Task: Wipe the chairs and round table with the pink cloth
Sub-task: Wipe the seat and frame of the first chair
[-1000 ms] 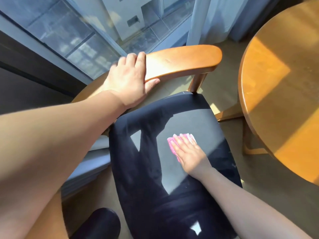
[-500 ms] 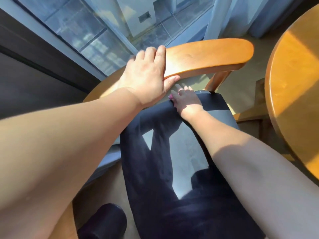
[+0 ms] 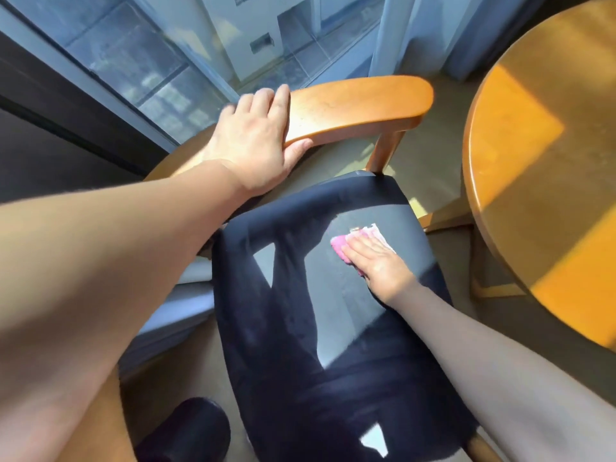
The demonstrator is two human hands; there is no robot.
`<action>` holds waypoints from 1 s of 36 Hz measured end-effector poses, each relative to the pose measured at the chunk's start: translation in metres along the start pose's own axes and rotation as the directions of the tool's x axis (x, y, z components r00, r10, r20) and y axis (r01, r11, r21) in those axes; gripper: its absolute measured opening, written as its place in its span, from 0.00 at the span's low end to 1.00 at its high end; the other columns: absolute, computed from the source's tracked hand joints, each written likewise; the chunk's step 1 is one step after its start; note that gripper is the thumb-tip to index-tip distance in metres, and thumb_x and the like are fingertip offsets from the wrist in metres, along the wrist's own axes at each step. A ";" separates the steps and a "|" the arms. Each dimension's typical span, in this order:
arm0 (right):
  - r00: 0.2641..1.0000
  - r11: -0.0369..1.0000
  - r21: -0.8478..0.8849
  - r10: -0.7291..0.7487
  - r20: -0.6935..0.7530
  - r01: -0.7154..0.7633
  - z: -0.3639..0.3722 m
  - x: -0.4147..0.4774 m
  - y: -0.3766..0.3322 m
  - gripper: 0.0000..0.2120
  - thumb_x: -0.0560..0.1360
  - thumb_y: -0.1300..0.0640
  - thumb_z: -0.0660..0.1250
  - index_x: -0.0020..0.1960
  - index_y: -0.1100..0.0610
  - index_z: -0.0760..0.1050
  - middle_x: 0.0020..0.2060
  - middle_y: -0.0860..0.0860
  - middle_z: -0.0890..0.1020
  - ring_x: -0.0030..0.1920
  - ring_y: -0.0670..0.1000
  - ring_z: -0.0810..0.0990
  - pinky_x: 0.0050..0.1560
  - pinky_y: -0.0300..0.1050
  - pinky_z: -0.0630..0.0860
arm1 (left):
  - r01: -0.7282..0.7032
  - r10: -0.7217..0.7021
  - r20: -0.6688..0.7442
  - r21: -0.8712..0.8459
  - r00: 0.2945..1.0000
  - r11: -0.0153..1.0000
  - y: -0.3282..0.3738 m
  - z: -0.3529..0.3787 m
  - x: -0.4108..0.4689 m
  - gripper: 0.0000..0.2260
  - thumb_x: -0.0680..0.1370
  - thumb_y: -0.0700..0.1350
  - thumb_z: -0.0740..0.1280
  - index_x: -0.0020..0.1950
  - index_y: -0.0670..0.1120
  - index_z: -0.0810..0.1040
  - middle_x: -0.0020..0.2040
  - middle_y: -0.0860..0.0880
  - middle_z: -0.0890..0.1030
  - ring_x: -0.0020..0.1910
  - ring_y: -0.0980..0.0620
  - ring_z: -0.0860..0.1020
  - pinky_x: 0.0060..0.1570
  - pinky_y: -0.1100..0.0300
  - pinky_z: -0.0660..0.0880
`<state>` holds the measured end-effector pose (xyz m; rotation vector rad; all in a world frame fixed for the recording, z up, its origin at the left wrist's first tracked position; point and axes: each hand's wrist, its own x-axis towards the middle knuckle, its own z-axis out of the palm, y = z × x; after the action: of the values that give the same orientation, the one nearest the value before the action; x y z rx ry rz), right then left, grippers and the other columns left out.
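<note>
A wooden chair with a curved orange-brown backrest (image 3: 360, 108) and a dark padded seat (image 3: 316, 328) stands in front of me. My left hand (image 3: 253, 145) grips the backrest, fingers over its top and thumb under its edge. My right hand (image 3: 376, 265) lies flat on the pink cloth (image 3: 343, 245) and presses it onto the right part of the seat. The cloth shows beyond my fingertips; the rest is under my palm. The round wooden table (image 3: 540, 181) stands to the right of the chair.
A glass window wall (image 3: 166, 61) runs behind the chair, with a pale curtain (image 3: 416, 35) at the back right. A dark rounded shape (image 3: 186, 428) is on the floor at the bottom left. The table base (image 3: 493, 281) stands close to the seat's right edge.
My right hand has drawn the cloth back from the rear of the seat, under the backrest, to the right middle of the seat. My left hand has stayed on the backrest.
</note>
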<state>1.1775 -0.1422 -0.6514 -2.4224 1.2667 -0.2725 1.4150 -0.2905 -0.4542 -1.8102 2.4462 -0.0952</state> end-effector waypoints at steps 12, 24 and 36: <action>0.972 0.985 0.050 0.155 0.177 -0.166 -0.028 -0.120 -0.023 0.22 0.84 0.59 0.46 0.75 0.47 0.61 0.69 0.46 0.66 0.72 0.52 0.62 0.71 0.65 0.58 | -0.097 0.097 -0.024 0.008 0.995 0.995 0.049 -0.005 0.025 0.27 0.80 0.59 0.53 0.76 0.49 0.55 0.70 0.36 0.65 0.63 0.36 0.67 0.61 0.43 0.62; 0.985 0.979 -0.112 0.171 -0.025 -0.173 -0.020 -0.036 0.013 0.35 0.59 0.77 0.74 0.65 0.64 0.75 0.62 0.62 0.78 0.62 0.66 0.77 0.65 0.67 0.66 | -0.091 0.093 -0.065 0.033 0.994 0.995 0.047 0.001 0.025 0.29 0.78 0.61 0.49 0.76 0.49 0.56 0.68 0.36 0.67 0.61 0.36 0.69 0.59 0.45 0.63; 0.980 0.975 -0.098 0.199 -0.020 -0.200 -0.033 0.088 0.036 0.23 0.78 0.60 0.52 0.71 0.58 0.70 0.67 0.60 0.73 0.69 0.63 0.69 0.72 0.50 0.57 | -0.102 0.106 -0.096 0.050 0.990 0.994 0.046 0.004 0.025 0.28 0.79 0.60 0.51 0.76 0.49 0.56 0.67 0.37 0.68 0.60 0.37 0.69 0.59 0.44 0.64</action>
<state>1.1896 -0.2412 -0.6382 -2.3528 1.5490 -0.1690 1.3645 -0.3007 -0.4638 -1.6948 2.5780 -0.2343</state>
